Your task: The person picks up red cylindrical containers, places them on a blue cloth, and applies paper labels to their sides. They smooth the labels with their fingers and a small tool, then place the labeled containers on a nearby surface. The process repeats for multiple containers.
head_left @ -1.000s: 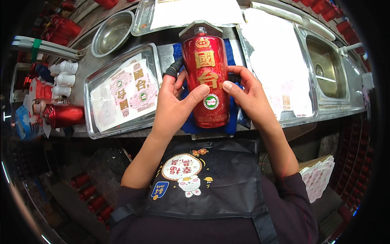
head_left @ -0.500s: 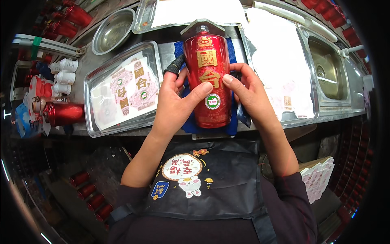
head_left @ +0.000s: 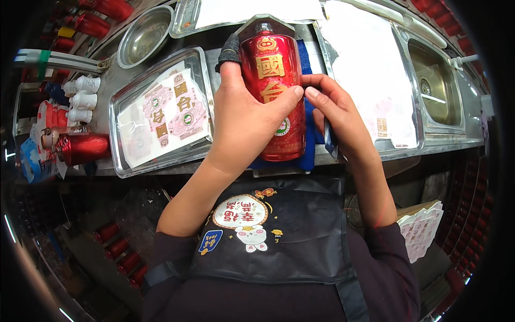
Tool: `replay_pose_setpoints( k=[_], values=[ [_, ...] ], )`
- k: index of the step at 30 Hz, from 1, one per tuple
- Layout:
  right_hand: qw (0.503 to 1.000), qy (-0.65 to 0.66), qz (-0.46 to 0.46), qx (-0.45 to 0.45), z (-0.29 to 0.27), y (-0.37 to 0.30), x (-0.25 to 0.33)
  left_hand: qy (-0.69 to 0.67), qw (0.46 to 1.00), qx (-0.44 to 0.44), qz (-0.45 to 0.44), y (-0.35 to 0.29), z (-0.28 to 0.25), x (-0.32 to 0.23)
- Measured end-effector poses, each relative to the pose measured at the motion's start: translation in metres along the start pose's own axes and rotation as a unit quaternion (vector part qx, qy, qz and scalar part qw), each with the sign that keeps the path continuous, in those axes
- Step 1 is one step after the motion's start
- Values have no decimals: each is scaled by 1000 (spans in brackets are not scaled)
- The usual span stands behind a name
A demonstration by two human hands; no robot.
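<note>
A glossy red bottle point(head_left: 268, 80) with gold characters and a round green-and-white sticker lies on its back on a blue cloth point(head_left: 307, 59), its neck away from me in a dark angular rest. My left hand point(head_left: 241, 112) grips the bottle. Its finger in a dark fabric cover runs along the left side, and its thumb lies across the front over part of the gold lettering and the sticker. At the bottle's right edge, my right hand point(head_left: 338, 112) brings thumb and forefinger together near the left thumb tip. Its lower fingers curl round a dark flat tool point(head_left: 330, 140), whose kind I cannot make out.
On the left stands a metal tray point(head_left: 124, 161) with decal sheets point(head_left: 166, 112), beyond it a steel bowl point(head_left: 145, 40). White containers point(head_left: 85, 100) and a red bottle point(head_left: 83, 149) are farther left. White sheets point(head_left: 370, 70) and a sink point(head_left: 440, 96) lie to the right.
My left hand has slid right and up over the bottle, its thumb now reaching the right edge and covering more lettering. My right hand has shifted slightly right, its thumb off the front.
</note>
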State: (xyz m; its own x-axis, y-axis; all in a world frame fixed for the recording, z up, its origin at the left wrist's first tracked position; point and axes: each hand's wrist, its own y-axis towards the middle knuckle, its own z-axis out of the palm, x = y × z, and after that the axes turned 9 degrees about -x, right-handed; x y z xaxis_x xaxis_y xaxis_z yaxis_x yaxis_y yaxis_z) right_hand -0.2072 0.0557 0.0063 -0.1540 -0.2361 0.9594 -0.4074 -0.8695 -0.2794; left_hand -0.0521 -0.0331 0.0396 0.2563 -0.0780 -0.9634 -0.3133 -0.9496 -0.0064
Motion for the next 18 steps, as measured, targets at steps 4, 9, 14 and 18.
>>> replay_pose_setpoints(
  k=[4,9,14,18],
  values=[
    [1000,-6,-27,1,5,-3,0,6,1000,-11,1,2,2,1],
    [1000,12,-4,-15,0,5,3,12,999,-29,19,2,5,3],
    [950,265,137,-89,-26,28,3,6,1000,3,-24,1,0,-5],
    [985,150,-18,-85,-31,16,16,-62,996,30,-59,-4,-5,-3]
  ],
)
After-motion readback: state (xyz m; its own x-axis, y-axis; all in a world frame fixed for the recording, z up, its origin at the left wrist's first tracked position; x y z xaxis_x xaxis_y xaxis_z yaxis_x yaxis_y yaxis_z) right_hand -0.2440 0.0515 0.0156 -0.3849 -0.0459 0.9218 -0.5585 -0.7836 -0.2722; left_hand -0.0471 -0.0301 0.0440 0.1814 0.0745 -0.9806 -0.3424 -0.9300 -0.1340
